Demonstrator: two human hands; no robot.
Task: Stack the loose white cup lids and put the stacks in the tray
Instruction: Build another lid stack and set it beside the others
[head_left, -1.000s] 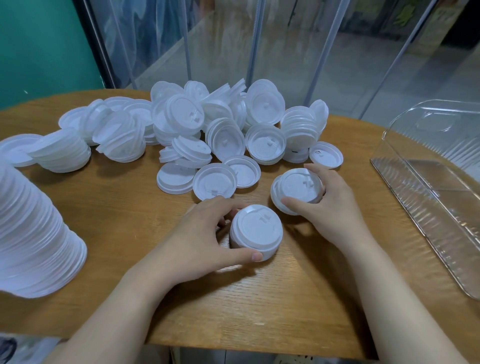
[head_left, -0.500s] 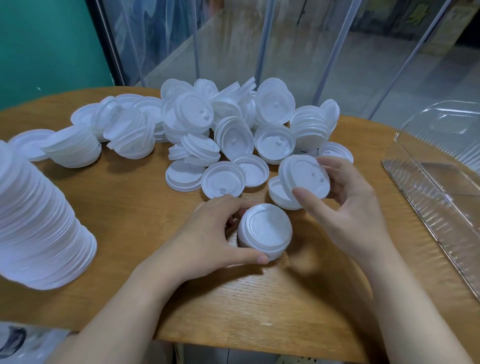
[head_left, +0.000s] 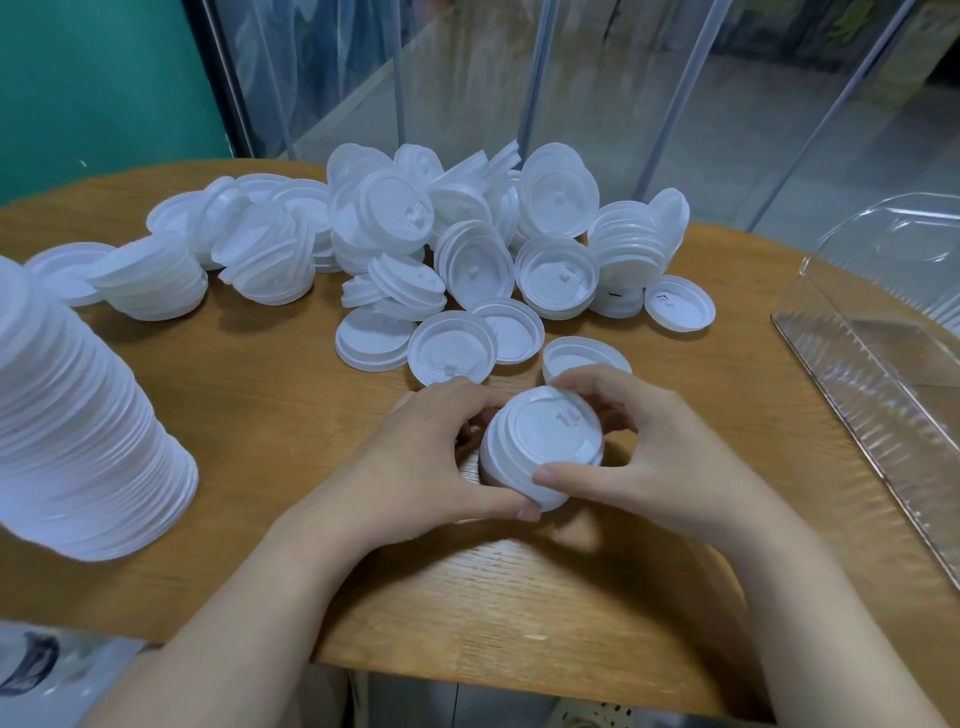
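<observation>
A short stack of white cup lids (head_left: 543, 441) stands on the round wooden table (head_left: 291, 415) near its front middle. My left hand (head_left: 415, 467) grips the stack from the left, thumb under its front rim. My right hand (head_left: 649, 452) holds the top lid from the right, fingers curled over its far edge and thumb on the near edge. A heap of loose white lids (head_left: 467, 244) lies behind. One upturned lid (head_left: 582, 356) sits just beyond my right fingers. The clear plastic tray (head_left: 883, 374) stands at the right, with no lids in the part I see.
A tall leaning stack of lids (head_left: 78, 431) fills the left edge. Smaller stacks (head_left: 156, 280) lie at the back left. Glass panels and metal posts rise behind the table. The table's front edge runs just below my forearms.
My right hand lifted a lid from the table and brought it left and down onto the stack under my left hand. The lid beneath it stayed on the table.
</observation>
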